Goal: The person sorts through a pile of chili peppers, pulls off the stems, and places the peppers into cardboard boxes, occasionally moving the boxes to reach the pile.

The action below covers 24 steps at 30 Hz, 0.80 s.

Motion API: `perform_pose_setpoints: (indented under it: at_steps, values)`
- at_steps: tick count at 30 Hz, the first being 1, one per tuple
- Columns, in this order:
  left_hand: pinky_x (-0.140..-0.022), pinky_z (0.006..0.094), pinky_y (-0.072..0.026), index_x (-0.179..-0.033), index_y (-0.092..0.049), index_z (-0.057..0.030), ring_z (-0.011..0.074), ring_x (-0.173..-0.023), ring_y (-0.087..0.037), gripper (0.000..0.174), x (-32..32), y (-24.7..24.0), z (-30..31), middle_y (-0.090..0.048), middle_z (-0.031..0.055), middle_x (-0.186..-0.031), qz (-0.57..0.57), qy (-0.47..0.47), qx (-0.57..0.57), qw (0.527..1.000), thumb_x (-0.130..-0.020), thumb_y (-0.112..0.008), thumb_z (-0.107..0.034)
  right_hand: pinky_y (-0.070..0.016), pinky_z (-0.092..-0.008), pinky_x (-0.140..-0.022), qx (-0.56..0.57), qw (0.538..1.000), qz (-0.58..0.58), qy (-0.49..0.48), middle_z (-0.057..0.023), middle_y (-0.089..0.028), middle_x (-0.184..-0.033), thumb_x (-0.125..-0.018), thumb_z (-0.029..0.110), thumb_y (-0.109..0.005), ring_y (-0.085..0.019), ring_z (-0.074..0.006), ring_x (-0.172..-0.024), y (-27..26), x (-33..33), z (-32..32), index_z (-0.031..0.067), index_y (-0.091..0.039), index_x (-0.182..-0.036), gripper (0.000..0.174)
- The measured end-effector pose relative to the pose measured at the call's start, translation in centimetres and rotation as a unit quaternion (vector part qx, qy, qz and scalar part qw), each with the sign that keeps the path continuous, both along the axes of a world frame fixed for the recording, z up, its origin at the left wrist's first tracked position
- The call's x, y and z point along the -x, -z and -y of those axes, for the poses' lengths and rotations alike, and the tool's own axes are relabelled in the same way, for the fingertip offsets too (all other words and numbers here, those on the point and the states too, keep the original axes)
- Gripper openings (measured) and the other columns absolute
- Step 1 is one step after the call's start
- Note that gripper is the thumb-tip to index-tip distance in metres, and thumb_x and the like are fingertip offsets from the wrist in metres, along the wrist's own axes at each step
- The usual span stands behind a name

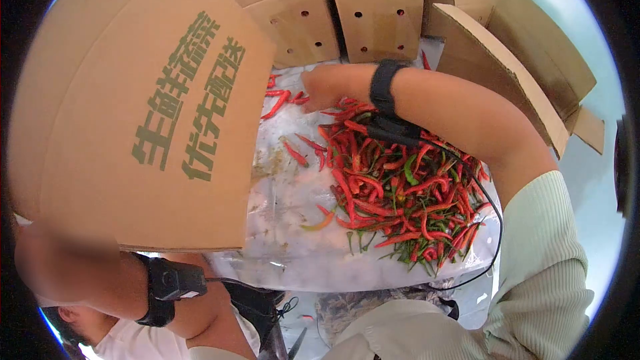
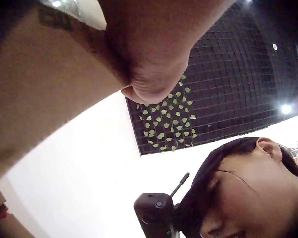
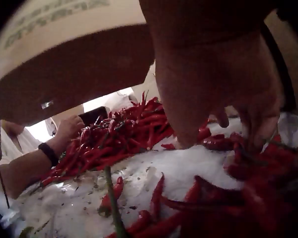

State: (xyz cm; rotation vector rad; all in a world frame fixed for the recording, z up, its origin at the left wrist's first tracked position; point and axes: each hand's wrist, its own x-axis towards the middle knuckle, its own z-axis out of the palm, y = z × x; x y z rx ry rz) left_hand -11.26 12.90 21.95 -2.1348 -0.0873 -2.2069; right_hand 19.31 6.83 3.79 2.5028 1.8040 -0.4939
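Observation:
A printed cardboard box (image 1: 127, 80) stands tilted over the left of the table. My left hand (image 1: 63, 263) grips its lower left edge; in the left wrist view the curled hand (image 2: 149, 64) pinches the cardboard (image 2: 49, 89). My right hand (image 1: 323, 87) reaches past the main heap of red chili peppers (image 1: 400, 193) to loose chilies on the far side of the table. In the right wrist view the fingers of the right hand (image 3: 218, 84) point down and touch red chilies (image 3: 218, 143), with a gap between thumb and fingers.
Cardboard boxes (image 1: 380, 20) with round holes line the back, and an open-flapped box (image 1: 493, 53) is at the right. White plastic sheeting (image 1: 267, 207) covers the table. Across it, another person's arm (image 3: 30, 163) reaches to a second chili heap (image 3: 119, 131). Cables trail from my wrist cameras.

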Motion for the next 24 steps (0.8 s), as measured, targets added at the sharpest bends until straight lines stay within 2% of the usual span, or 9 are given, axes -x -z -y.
perform_pose_setpoints:
  at_steps: [5, 7, 9, 11, 13, 17, 20, 21, 24]
  values:
    - [-0.053, 0.0231, -0.0369, -0.066, -0.054, -0.0024, 0.0098, -0.055, -0.047, 0.02, 0.7, -0.1, -0.4, -0.053, 0.0028, -0.061, 0.004, 0.002, -0.01, 1.0, -0.08, -0.064, -0.013, -0.0477, -0.0401, -0.084, -0.051, 0.995, 0.048, 0.067, -0.0169, -0.063, -0.106, -0.078, 0.047, -0.057, -0.061, -0.0299, -0.099, 3.5, 1.3, -4.7, 0.0048, -0.064, -0.107, 0.052]
    - [-0.053, 0.0231, -0.0368, -0.066, -0.054, -0.0026, 0.0097, -0.055, -0.047, 0.02, 0.9, -0.4, -0.6, -0.053, 0.0026, -0.061, 0.0, 0.002, -0.013, 1.0, -0.08, -0.064, -0.013, -0.0472, -0.041, -0.085, -0.058, 0.992, 0.094, -0.06, -0.0126, -0.061, -0.111, -0.079, 0.043, -0.057, -0.058, -0.0281, -0.104, 4.9, 2.1, -7.4, 0.0088, -0.062, -0.11, 0.047]
    - [-0.053, 0.0231, -0.0368, -0.066, -0.054, -0.0027, 0.0096, -0.055, -0.047, 0.02, 1.0, -0.8, -0.8, -0.052, 0.0025, -0.061, -0.001, 0.002, -0.017, 1.0, -0.08, -0.064, -0.013, -0.0468, -0.042, -0.086, -0.071, 0.958, 0.173, -0.22, -0.0082, -0.059, -0.117, -0.08, 0.039, -0.057, -0.055, -0.0263, -0.109, 6.9, 3.0, -10.5, 0.0128, -0.061, -0.114, 0.043]
    - [-0.053, 0.0231, -0.0367, -0.065, -0.054, -0.0028, 0.0095, -0.055, -0.047, 0.02, 1.1, -1.2, -1.0, -0.052, 0.0023, -0.061, -0.002, 0.003, -0.022, 1.0, -0.08, -0.064, -0.013, -0.0463, -0.043, -0.086, -0.09, 0.938, 0.187, -0.277, -0.0039, -0.057, -0.122, -0.081, 0.035, -0.057, -0.052, -0.0245, -0.113, 9.4, 4.9, -12.8, 0.0168, -0.059, -0.117, 0.041]
    - [-0.053, 0.0232, -0.0366, -0.065, -0.054, -0.003, 0.0094, -0.055, -0.047, 0.02, 1.5, -1.4, -1.1, -0.052, 0.0021, -0.06, 0.003, 0.002, -0.029, 1.0, -0.08, -0.064, -0.013, -0.047, -0.0468, -0.082, -0.124, 0.963, 0.105, -0.213, -0.0062, -0.059, -0.117, -0.08, 0.033, -0.056, -0.054, -0.0233, -0.11, 12.7, 7.1, -14.9, 0.0165, -0.061, -0.115, 0.038]
    - [-0.053, 0.0232, -0.0365, -0.065, -0.053, -0.0032, 0.0092, -0.055, -0.046, 0.02, 2.3, -1.7, -0.9, -0.052, 0.0018, -0.06, 0.022, 0.007, -0.05, 0.998, -0.08, -0.063, -0.013, -0.0466, -0.0473, -0.076, -0.002, 0.987, 0.094, -0.129, -0.0104, -0.059, -0.11, -0.08, 0.029, -0.055, -0.055, -0.0263, -0.105, 2.5, 14.4, -5.5, 0.016, -0.063, -0.109, 0.033]
    - [-0.052, 0.0232, -0.0364, -0.065, -0.053, -0.0034, 0.0091, -0.055, -0.046, 0.021, -0.4, -3.2, -1.9, -0.052, 0.0016, -0.06, 0.015, 0.022, -0.079, 0.997, -0.08, -0.063, -0.013, -0.0455, -0.0443, -0.072, -0.177, 0.961, 0.187, -0.095, -0.0117, -0.058, -0.102, -0.081, 0.025, -0.053, -0.053, -0.0283, -0.097, 4.2, 14.5, -2.4, 0.0094, -0.062, -0.105, 0.031]
    - [-0.052, 0.0232, -0.0363, -0.065, -0.053, -0.0035, 0.009, -0.055, -0.046, 0.021, -0.3, -3.4, -2.0, -0.052, 0.0015, -0.06, 0.022, 0.019, -0.096, 0.995, -0.08, -0.063, -0.013, -0.0443, -0.043, -0.071, -0.228, 0.95, 0.188, -0.099, -0.0123, -0.055, -0.096, -0.08, 0.022, -0.051, -0.052, -0.0287, -0.091, 4.6, 14.7, -1.9, 0.0013, -0.059, -0.104, 0.033]
    - [-0.055, 0.0213, -0.0391, -0.067, -0.056, -0.003, 0.0098, -0.055, -0.048, 0.024, -0.4, -2.8, -0.7, -0.055, 0.0026, -0.062, 0.068, -0.048, -0.072, 0.994, -0.078, -0.068, -0.02, -0.0451, -0.0481, -0.071, -0.308, 0.946, 0.059, -0.08, -0.015, -0.056, -0.101, -0.08, 0.02, -0.051, -0.052, -0.0322, -0.098, 7.9, 15.2, -1.8, -0.0026, -0.058, -0.106, 0.035]
